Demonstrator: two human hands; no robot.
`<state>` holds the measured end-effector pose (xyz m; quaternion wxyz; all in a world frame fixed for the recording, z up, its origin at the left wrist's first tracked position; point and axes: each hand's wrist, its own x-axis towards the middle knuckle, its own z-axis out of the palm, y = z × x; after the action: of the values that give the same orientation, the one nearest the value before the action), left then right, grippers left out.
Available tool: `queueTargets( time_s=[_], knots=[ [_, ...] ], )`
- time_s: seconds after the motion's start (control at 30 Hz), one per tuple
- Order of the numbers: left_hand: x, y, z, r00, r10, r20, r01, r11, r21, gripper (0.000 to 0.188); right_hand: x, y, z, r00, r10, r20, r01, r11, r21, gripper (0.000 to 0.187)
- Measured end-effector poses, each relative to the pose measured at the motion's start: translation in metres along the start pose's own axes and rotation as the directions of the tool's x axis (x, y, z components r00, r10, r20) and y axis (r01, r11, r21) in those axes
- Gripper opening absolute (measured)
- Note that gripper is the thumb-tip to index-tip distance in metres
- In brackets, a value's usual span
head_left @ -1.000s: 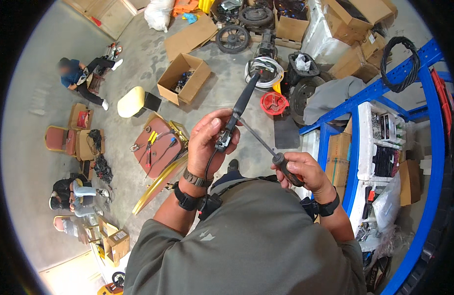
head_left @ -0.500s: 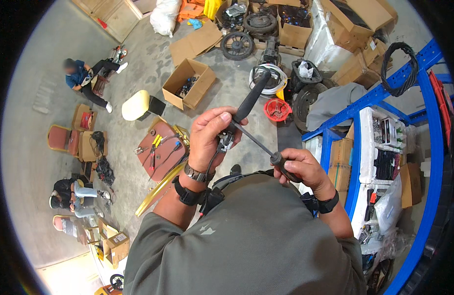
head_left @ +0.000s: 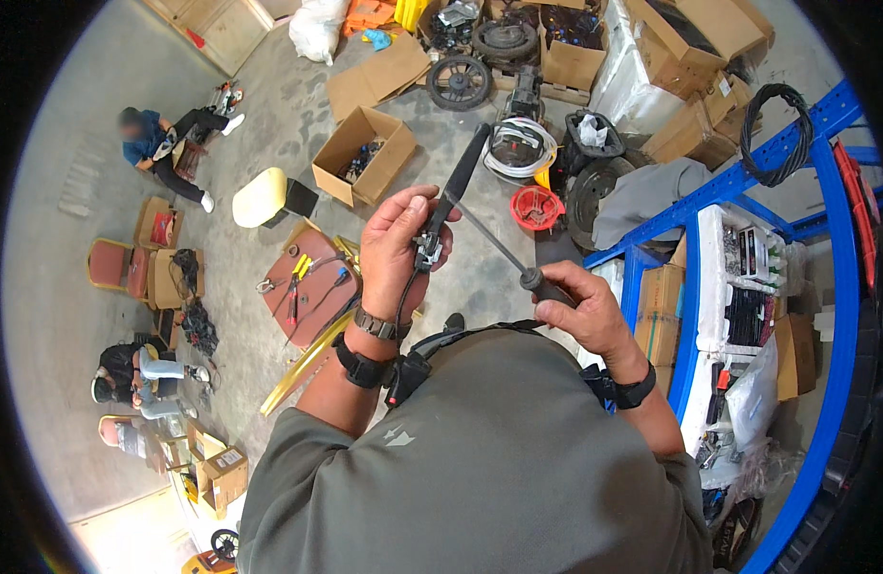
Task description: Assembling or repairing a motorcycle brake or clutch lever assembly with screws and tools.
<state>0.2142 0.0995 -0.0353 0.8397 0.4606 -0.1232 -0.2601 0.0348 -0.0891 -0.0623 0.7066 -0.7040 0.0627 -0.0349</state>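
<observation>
My left hand (head_left: 396,241) is closed round a black lever-like part, perhaps a brake lever (head_left: 466,163), with a silver metal clamp (head_left: 428,251) near its lower end. From that end a thin black cable (head_left: 406,297) runs down past my wrist. My right hand (head_left: 587,308) grips the dark handle of a screwdriver (head_left: 499,243). Its long shaft slants up to the left, and the tip end meets the lever beside my left fingers. Whether the tip sits in a screw is too small to tell.
A brown chair seat (head_left: 312,287) with pliers and cables lies left of my hands. Beyond are an open cardboard box (head_left: 365,158), a red basin (head_left: 536,208) and a wheel (head_left: 459,83). Blue shelving (head_left: 692,335) stands close on my right. Two people sit along the left wall.
The lever has turned more upright in my left hand, bringing its metal clamp into fuller view. My right hand and the screwdriver handle have shifted slightly upward.
</observation>
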Motion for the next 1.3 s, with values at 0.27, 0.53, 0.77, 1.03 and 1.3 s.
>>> queueTargets(
  time_s=[0.27, 0.53, 0.77, 1.03, 1.3],
  knots=[
    [0.000, 0.001, -0.018, 0.994, -0.039, 0.105, 0.044, 0.998, -0.054, 0.052, 0.000, -0.007, 0.006, 0.987, -0.143, -0.076, 0.120, 0.960, -0.254, 0.036],
    [-0.005, 0.000, -0.029, 0.986, 0.040, 0.162, 0.016, 0.945, -0.327, 0.060, -0.008, -0.034, 0.019, 0.959, -0.278, -0.051, 0.232, 0.878, -0.420, 0.041],
    [-0.003, 0.000, -0.030, 0.981, -0.008, 0.195, 0.086, 0.915, -0.395, 0.059, -0.002, -0.039, 0.019, 0.923, -0.384, 0.038, 0.352, 0.796, -0.492, 0.040],
    [0.000, -0.002, -0.032, 0.981, -0.008, 0.194, 0.094, 0.895, -0.437, 0.055, 0.006, -0.044, 0.016, 0.889, -0.450, 0.088, 0.419, 0.718, -0.556, 0.041],
    [0.001, -0.009, -0.033, 0.983, -0.006, 0.182, 0.092, 0.878, -0.469, 0.051, 0.009, -0.057, 0.012, 0.862, -0.481, 0.160, 0.447, 0.573, -0.687, 0.045]
  ],
)
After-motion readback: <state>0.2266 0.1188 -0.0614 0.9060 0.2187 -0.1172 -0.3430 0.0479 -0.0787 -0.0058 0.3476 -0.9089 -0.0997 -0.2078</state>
